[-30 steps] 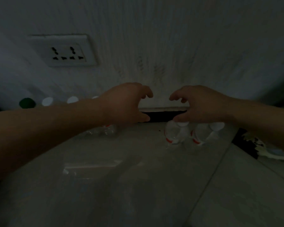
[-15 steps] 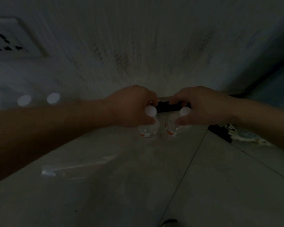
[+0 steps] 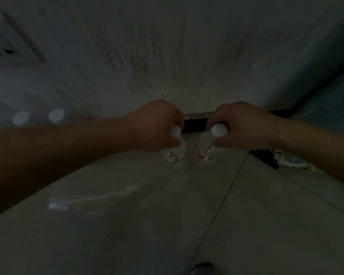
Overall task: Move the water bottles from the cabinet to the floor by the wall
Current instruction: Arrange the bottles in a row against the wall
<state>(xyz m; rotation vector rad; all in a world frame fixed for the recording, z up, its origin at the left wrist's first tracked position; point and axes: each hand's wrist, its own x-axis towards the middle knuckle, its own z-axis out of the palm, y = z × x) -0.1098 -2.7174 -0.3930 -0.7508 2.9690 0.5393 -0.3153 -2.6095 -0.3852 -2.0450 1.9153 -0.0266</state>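
Observation:
The scene is dim. Two clear water bottles with white caps and red-marked labels stand upright side by side on the tiled floor close to the wall. My left hand grips the neck of the left bottle, fingers curled round its cap. My right hand grips the neck of the right bottle, its white cap showing between thumb and fingers. Further white bottle caps line the wall at the left, their bodies hidden behind my left forearm.
A white wall socket sits on the wall at upper left. A dark skirting strip runs along the wall base behind the bottles. Chipped dark debris lies along the right wall. Glossy floor tiles stretch toward me.
Both hands came down from above the bottles and closed round the two bottle necks. The view has swung to the right, so the socket sits further left.

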